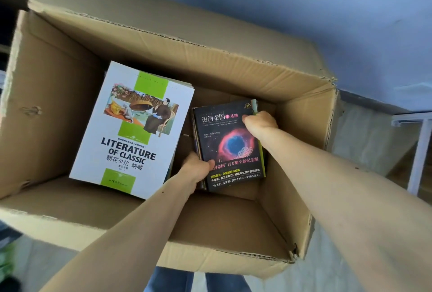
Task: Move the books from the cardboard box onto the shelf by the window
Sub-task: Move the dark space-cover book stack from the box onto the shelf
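An open cardboard box (70, 86) stands on the floor below me. Inside on the left lies a white and green book (131, 133) titled "Literature of Classic", on top of other books. On the right sits a small stack topped by a black book (230, 144) with a red and blue nebula on its cover. My left hand (197, 170) grips the stack's near-left edge, thumb on the cover. My right hand (259, 122) grips the far-right edge of the stack, fingers curled over the side. How many books the stack holds is hidden.
The box flaps stand open on all sides. A blue-grey wall (304, 6) rises behind the box. White furniture legs (418, 151) stand at the right on a pale floor. My legs in jeans (173, 280) show under the box's near flap.
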Motion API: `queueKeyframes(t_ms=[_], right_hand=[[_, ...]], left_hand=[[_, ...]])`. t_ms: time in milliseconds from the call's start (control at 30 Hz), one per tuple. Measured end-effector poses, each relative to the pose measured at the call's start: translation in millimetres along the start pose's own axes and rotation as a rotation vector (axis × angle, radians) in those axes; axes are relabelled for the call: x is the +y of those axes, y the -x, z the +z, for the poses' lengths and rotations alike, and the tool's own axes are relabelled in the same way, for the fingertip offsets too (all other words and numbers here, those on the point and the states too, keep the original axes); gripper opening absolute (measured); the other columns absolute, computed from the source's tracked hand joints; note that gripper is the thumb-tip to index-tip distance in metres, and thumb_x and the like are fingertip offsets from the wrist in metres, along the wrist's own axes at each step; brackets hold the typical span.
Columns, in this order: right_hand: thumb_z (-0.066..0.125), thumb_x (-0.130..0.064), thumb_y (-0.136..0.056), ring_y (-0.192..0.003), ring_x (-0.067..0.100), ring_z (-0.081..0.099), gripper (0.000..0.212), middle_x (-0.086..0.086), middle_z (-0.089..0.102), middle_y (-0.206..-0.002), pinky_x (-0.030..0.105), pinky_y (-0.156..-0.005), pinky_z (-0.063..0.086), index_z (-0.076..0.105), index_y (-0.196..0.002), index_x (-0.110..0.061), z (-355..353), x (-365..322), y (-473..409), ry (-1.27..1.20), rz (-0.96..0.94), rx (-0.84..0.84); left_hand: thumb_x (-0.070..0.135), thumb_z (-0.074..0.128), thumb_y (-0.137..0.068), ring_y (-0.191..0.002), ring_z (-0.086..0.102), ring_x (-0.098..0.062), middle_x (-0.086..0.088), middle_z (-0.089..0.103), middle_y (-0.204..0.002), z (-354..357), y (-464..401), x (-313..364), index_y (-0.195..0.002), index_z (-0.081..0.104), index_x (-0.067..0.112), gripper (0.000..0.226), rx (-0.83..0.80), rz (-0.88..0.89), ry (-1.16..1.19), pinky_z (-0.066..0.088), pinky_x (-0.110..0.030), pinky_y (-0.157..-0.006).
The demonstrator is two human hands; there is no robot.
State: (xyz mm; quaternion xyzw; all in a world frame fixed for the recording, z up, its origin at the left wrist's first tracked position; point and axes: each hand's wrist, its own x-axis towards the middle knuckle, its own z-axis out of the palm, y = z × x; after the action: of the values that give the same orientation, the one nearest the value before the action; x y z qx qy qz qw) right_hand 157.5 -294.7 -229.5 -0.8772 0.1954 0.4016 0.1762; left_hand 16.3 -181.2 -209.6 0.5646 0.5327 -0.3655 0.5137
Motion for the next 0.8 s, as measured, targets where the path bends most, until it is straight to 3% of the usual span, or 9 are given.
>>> queueKeyframes(t_ms=[133,267,367,433,533,633,700,800], right_hand=[[0.053,-0.045,-0.09,-0.109,0.033,0.063,0.05,0.014,0.063,-0.126,0.039,-0.096,0.052,0.062,-0.125,-0.01,-9,-5,12,-0.056,0.001,-0.015],[0.054,-0.044,-0.087,-0.102,0.031,0.064,0.05,0.013,0.062,-0.122,0.04,-0.094,0.052,0.06,-0.124,-0.011,-33,-10,34,-0.129,0.009,-0.038],[0.057,-0.035,-0.087,-0.095,0.028,0.065,0.041,0.012,0.065,-0.113,0.033,-0.083,0.052,0.061,-0.119,-0.009,-55,-14,59,-0.153,0.035,-0.099],[0.059,-0.028,-0.09,-0.085,0.026,0.065,0.03,0.01,0.066,-0.098,0.03,-0.074,0.051,0.061,-0.112,-0.007,-75,-17,82,-0.168,0.047,-0.172],[0.063,-0.029,-0.09,-0.091,0.029,0.068,0.03,0.013,0.069,-0.103,0.037,-0.087,0.054,0.06,-0.111,-0.009,-109,-23,123,-0.165,0.036,-0.242],[0.071,-0.035,-0.082,-0.101,0.034,0.067,0.034,0.012,0.07,-0.112,0.046,-0.098,0.049,0.063,-0.108,-0.013,-142,-36,164,-0.215,-0.032,-0.298],[0.076,-0.038,-0.076,-0.104,0.033,0.066,0.036,0.01,0.07,-0.114,0.046,-0.098,0.048,0.066,-0.103,-0.016,-165,-50,196,-0.21,-0.095,-0.333],[0.076,-0.036,-0.08,-0.091,0.03,0.068,0.026,0.01,0.073,-0.106,0.04,-0.09,0.052,0.069,-0.094,-0.016,-194,-79,249,-0.228,-0.234,-0.39]], left_hand=[[0.014,0.062,-0.093,-0.114,0.059,-0.025,-0.01,0.061,-0.125,-6,20,6,-0.115,0.044,0.013,0.028,-0.045,0.008,0.046,0.048,-0.038,-0.093],[0.016,0.062,-0.093,-0.106,0.06,-0.022,-0.008,0.061,-0.12,-16,57,14,-0.123,0.041,0.01,0.037,-0.06,0.092,0.05,0.053,-0.038,-0.088],[0.016,0.062,-0.092,-0.098,0.065,-0.022,-0.007,0.064,-0.111,-29,94,22,-0.11,0.045,0.012,0.025,-0.075,0.118,0.086,0.056,-0.043,-0.089],[0.014,0.063,-0.092,-0.089,0.067,-0.021,-0.008,0.066,-0.108,-40,120,28,-0.113,0.046,0.01,0.028,-0.104,0.122,0.107,0.057,-0.042,-0.086],[0.012,0.064,-0.091,-0.095,0.07,-0.024,-0.01,0.069,-0.112,-60,167,35,-0.116,0.05,0.008,0.029,-0.146,0.124,0.134,0.057,-0.046,-0.089],[0.007,0.063,-0.091,-0.102,0.07,-0.029,-0.011,0.072,-0.107,-83,214,40,-0.101,0.056,0.012,0.014,-0.174,0.167,0.187,0.056,-0.047,-0.091],[0.004,0.062,-0.091,-0.099,0.069,-0.028,-0.008,0.072,-0.098,-103,250,42,-0.093,0.056,0.014,0.012,-0.197,0.214,0.255,0.055,-0.046,-0.093],[0.004,0.06,-0.093,-0.09,0.067,-0.021,-0.004,0.071,-0.096,-137,302,41,-0.102,0.057,0.013,0.013,-0.201,0.33,0.319,0.054,-0.039,-0.091]])
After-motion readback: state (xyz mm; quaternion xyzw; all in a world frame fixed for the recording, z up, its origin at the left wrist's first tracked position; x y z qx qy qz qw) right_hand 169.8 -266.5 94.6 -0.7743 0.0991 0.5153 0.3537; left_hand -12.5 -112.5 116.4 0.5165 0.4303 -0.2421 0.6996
